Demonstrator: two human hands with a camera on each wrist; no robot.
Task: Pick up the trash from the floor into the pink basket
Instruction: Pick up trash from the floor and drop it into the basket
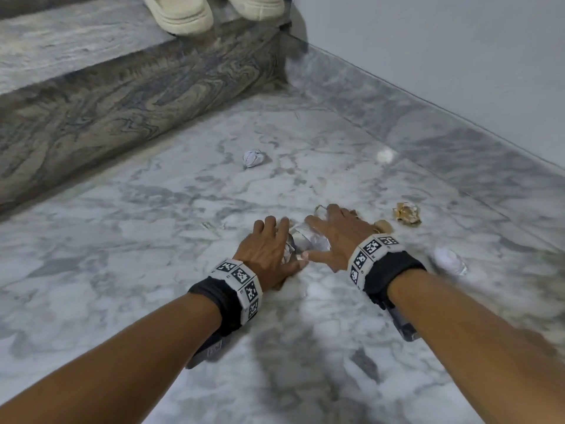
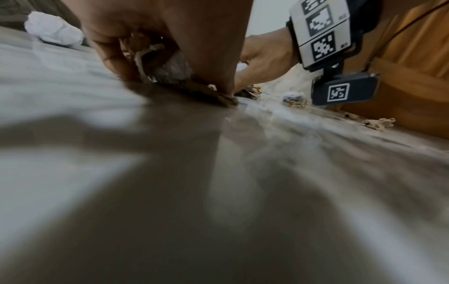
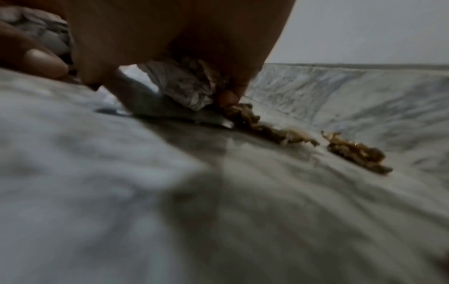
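Observation:
A crumpled silvery wrapper [image 1: 306,242] lies on the marble floor [image 1: 153,240] between my two hands. My left hand [image 1: 286,244] curls its fingers round the wrapper's left side; in the left wrist view the fingers [image 2: 114,57] close over the crumpled wrapper [image 2: 173,69]. My right hand [image 1: 318,237] cups the wrapper's right side from above, and the wrapper [image 3: 179,82] sits under its palm with a fingertip [image 3: 228,99] down at the floor. The pink basket is out of view.
Other trash lies around: a white paper ball [image 1: 252,157] farther off, a golden wrapper [image 1: 406,213] to the right, a white wad [image 1: 449,261] by my right wrist, and brown scraps [image 3: 262,124]. A marble step [image 1: 122,96] with shoes [image 1: 180,13] rises at the left. A wall [image 1: 458,56] borders the right.

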